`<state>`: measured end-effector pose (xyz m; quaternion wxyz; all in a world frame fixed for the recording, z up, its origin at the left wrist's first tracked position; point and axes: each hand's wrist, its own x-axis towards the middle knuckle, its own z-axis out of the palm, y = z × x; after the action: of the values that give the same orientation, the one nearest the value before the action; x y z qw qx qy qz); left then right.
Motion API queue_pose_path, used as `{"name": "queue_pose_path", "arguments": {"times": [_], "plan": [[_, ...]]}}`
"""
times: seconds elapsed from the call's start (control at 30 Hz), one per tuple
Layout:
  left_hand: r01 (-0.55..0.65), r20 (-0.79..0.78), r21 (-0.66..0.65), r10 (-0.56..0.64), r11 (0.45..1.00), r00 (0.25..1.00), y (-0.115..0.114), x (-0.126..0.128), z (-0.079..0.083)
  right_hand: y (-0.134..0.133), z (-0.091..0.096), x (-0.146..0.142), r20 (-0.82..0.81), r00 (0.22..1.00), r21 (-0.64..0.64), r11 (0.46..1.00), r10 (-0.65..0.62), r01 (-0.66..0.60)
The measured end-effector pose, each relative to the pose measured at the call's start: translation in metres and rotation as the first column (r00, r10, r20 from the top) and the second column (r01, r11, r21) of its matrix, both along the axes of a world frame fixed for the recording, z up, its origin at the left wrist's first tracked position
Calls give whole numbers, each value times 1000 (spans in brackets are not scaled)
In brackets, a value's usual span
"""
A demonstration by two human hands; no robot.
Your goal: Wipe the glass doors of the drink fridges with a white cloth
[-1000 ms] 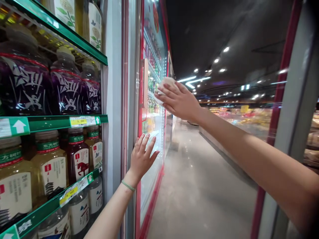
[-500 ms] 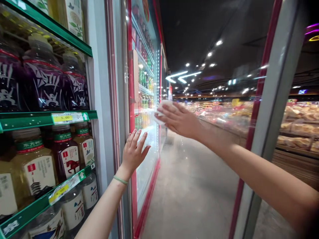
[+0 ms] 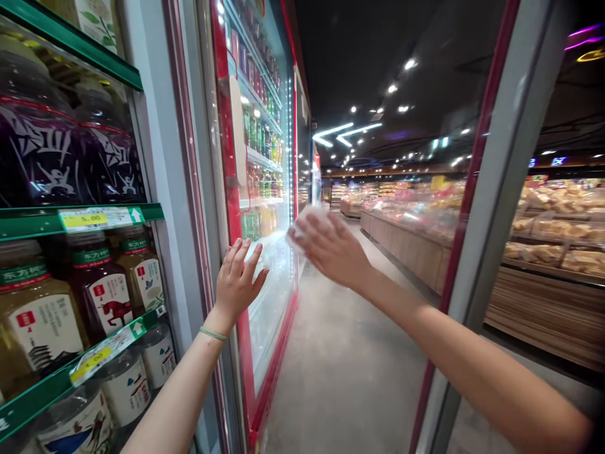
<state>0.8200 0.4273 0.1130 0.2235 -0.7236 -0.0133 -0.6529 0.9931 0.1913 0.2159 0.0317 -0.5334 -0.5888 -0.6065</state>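
My right hand (image 3: 338, 252) presses a crumpled white wiping cloth (image 3: 302, 230) flat against the clear pane of an open cooler door, whose red and grey frame (image 3: 491, 189) runs down the right side. Its fingers are blurred by motion. Lower and to the left, my left hand (image 3: 239, 277), with a green band at the wrist, is raised with its fingers spread. It holds nothing and lies by the door's left edge; whether the palm touches the glass I cannot tell.
At left, cooler shelves with green edges (image 3: 28, 224) hold dark purple bottles (image 3: 51, 139) and tea bottles (image 3: 101, 284). Beyond the pane stands another lit drinks cooler (image 3: 265, 157) with a red frame. A grey floor aisle (image 3: 326, 366) runs past wood-panelled food displays (image 3: 543, 315).
My right hand and the cloth have shifted slightly down and left on the pane. The view has turned a little, so the shelves and left hand sit further left.
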Motion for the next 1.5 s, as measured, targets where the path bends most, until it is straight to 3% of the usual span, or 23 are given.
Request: {"name": "queue_pose_path", "arguments": {"times": [0.07,0.1,0.23,0.27,0.4,0.57,0.7,0.73,0.8,0.9,1.07,1.13,1.23,1.3,1.4,1.5], "plan": [[13,-4,-9,-13,1000,1000,1,0,0,-10,-6,3,67,998,-122,992,4,5],[21,-5,-12,-21,1000,1000,1,0,-1,-15,-7,5,49,999,-102,995,-19,24],[45,-5,-32,-45,998,999,2,1,-1,-30,-10,10,-176,981,186,975,-84,117],[45,-2,-30,-45,999,999,2,0,-1,-32,-13,10,-187,979,169,979,-78,110],[24,-5,3,-24,1000,1000,3,0,-1,-46,-23,13,-86,995,-98,995,-45,36],[14,3,30,-14,999,1000,3,1,0,-71,-33,27,-249,962,181,970,-117,165],[9,4,41,-9,999,1000,3,2,0,-86,-37,35,-130,986,-60,993,-106,99],[9,2,42,-9,999,1000,3,2,0,-91,-34,38,-135,985,-68,992,-110,102],[10,0,39,-10,999,1000,3,1,0,-99,-27,45,-224,967,74,987,-125,144],[20,-7,26,-20,999,1000,3,2,0,-108,-32,52,-345,932,305,926,-108,221],[30,-11,-3,-30,1000,999,1,2,0,-118,-53,62,-278,949,130,973,-150,192],[23,-8,3,-23,1000,1000,0,3,0,-121,-49,69,-323,937,222,952,-134,213],[18,3,21,-18,1000,1000,0,4,0,-122,-50,75,-420,904,423,863,-83,276],[14,1,21,-14,1000,1000,-1,4,0,-123,-63,77,-434,897,430,856,-83,288],[5,-6,10,-5,1000,1000,-1,5,0,-128,-82,83,-408,907,374,887,-104,270],[8,-3,6,-8,1000,1000,0,5,-1,-125,-71,91,-431,902,489,831,-35,266]]}}
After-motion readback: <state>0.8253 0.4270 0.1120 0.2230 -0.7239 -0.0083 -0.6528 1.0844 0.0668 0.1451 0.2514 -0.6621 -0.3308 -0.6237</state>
